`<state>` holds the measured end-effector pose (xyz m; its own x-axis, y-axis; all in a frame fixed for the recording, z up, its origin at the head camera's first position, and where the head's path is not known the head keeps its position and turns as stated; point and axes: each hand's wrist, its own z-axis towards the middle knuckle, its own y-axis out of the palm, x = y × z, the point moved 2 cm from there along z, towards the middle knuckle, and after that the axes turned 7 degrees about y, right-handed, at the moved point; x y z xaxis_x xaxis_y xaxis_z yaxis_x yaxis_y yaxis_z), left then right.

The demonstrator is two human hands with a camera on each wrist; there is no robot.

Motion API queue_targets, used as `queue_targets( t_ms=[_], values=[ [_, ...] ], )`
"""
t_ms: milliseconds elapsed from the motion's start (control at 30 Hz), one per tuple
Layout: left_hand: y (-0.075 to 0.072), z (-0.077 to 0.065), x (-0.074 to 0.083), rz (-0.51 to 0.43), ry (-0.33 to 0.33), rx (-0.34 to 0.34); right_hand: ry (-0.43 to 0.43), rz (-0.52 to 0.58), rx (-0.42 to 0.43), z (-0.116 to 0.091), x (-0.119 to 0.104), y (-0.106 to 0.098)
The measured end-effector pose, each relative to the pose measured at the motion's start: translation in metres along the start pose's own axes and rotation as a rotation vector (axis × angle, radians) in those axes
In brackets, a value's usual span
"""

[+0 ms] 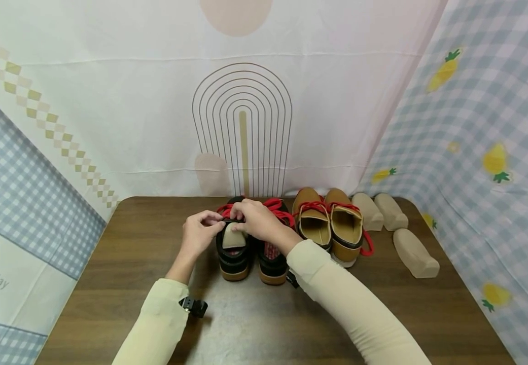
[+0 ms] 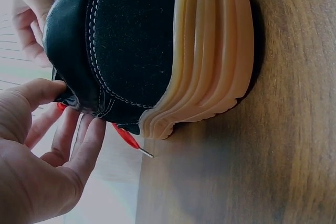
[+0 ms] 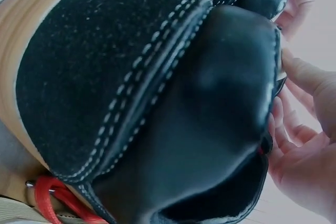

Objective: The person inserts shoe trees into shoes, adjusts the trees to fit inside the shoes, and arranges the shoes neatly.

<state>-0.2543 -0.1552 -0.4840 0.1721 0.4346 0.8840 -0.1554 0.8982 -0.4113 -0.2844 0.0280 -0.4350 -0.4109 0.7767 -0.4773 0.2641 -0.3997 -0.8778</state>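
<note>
A black shoe (image 1: 234, 263) with a gum-coloured sole and red laces stands on the table, heel toward me. A beige shoe insert (image 1: 234, 238) sits in its opening. My left hand (image 1: 200, 234) pinches the black tongue (image 1: 233, 220) from the left, its thumb on the edge in the left wrist view. On the other side, my right hand (image 1: 258, 220) pinches the same tongue, fingers bent, thumb close to the insert. Its fingertips are partly hidden. The matching black shoe (image 1: 272, 268) stands just right, under my right forearm, and its heel fills much of the right wrist view.
Two tan shoes (image 1: 347, 243) with red laces stand to the right of the black pair. Beyond them lie several beige inserts (image 1: 415, 253) near the right edge of the wooden table (image 1: 145, 314). A white patterned cloth (image 1: 154, 111) hangs behind.
</note>
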Motion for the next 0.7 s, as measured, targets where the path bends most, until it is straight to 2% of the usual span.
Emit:
queue_targets(
  t_ms=[200,433,700],
  values=[
    [0.0,-0.001,-0.001,0.009,-0.005,0.0,0.012,-0.097,0.003,0.001,-0.002,0.006],
    [0.0,-0.002,0.0,0.007,-0.005,0.003,-0.013,-0.162,0.068,-0.001,-0.003,0.013],
    [-0.001,-0.001,0.0,0.001,0.003,0.002,-0.022,-0.267,0.104,0.001,-0.007,0.016]
  ],
)
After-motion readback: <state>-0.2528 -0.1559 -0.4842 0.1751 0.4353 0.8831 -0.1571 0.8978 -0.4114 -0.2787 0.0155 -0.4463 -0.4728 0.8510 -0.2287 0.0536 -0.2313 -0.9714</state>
